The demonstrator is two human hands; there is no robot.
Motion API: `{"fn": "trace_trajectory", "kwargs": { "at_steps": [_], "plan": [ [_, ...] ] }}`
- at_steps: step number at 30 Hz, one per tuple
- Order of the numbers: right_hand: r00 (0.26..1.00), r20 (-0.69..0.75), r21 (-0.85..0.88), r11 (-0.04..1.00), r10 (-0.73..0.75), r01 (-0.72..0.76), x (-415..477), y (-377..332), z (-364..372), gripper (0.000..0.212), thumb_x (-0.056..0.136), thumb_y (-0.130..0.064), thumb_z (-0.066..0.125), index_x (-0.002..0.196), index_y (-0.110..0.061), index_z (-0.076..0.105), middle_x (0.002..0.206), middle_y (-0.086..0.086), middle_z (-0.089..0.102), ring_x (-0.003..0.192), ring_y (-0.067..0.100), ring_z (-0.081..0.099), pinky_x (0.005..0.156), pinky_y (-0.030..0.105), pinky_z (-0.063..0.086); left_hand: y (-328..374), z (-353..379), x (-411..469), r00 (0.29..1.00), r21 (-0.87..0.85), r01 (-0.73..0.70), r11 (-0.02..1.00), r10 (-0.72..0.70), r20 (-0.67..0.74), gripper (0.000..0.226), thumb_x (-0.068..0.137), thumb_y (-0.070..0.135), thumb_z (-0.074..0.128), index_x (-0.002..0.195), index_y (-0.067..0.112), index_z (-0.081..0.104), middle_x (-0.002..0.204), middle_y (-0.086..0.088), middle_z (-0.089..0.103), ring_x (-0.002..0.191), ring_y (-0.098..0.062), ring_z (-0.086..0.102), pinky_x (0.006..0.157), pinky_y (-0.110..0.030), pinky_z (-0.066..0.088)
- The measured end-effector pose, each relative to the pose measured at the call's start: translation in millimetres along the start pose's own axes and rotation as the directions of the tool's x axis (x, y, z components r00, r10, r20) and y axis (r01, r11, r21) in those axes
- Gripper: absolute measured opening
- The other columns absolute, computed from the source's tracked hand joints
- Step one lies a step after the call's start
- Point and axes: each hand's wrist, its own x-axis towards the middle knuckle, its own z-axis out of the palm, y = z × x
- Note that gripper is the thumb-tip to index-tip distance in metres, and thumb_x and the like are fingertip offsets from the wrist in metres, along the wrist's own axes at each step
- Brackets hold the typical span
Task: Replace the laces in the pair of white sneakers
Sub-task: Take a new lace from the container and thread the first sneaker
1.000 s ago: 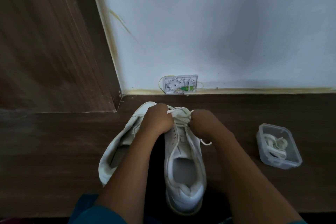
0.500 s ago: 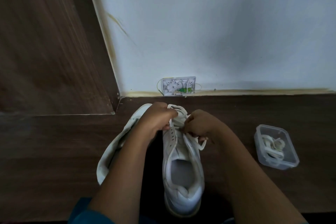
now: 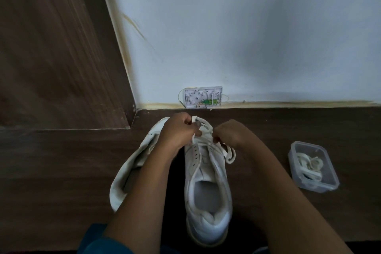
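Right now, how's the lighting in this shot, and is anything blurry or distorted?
Head view: dim overall, the wooden floor very dark; a broad soft shadow crosses the wall; the wide lens tilts and slightly curves the door frame; the sneaker and lace look fairly sharp, no glare.

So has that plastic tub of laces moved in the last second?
No. The plastic tub keeps the same spot against the wall box: off to its right and nearer the person, just as before.

One sneaker (image 3: 206, 171) stands between the other sneaker (image 3: 123, 181), left, and a container (image 3: 318, 187) of laces (image 3: 309, 166), right.
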Motion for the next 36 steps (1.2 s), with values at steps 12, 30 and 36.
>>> {"fn": "trace_trajectory", "kwargs": {
  "at_steps": [12, 30, 36],
  "plan": [
    [0.990, -0.082, 0.477, 0.868, -0.112, 0.137, -18.2, -16.2, -7.9, 0.037, 0.081, -0.017, 0.057, 0.044, -0.016, 0.058, 0.054, 0.003, 0.051, 0.059, 0.020, 0.043, 0.062, 0.034, 0.033, 24.4, -2.4, -14.0, 0.999, -0.473, -0.004, 0.881, 0.020, 0.029, 0.011, 0.085, 0.000, 0.063, 0.076, 0.006, 0.064, 0.060, -0.004, 0.066, 0.057, -0.013, 0.063, 0.060, -0.025, 0.054],
    [0.937, -0.246, 0.545, 0.764, -0.248, 0.345, -84.6, -89.2, -77.2, 0.032, 0.081, -0.010, 0.056, 0.049, -0.014, 0.056, 0.060, 0.008, 0.051, 0.066, 0.023, 0.046, 0.070, 0.034, 0.036, 117.7, -37.6, -63.6, 0.933, -0.458, -0.358, 0.813, 0.328, -0.148, 0.010, 0.084, -0.002, 0.063, 0.075, 0.000, 0.069, 0.056, -0.001, 0.066, 0.057, -0.008, 0.061, 0.057, -0.017, 0.048],
    [0.917, -0.280, 0.480, 0.785, -0.286, 0.391, -130.4, -121.4, -118.0, 0.026, 0.083, -0.015, 0.055, 0.058, -0.012, 0.059, 0.060, 0.002, 0.054, 0.061, 0.015, 0.050, 0.067, 0.031, 0.040, 161.6, -49.3, -88.6, 0.942, -0.448, -0.335, 0.829, 0.307, -0.137, 0.019, 0.086, -0.008, 0.058, 0.072, 0.003, 0.066, 0.055, -0.004, 0.064, 0.052, -0.011, 0.060, 0.060, -0.023, 0.051]
  ]
}}
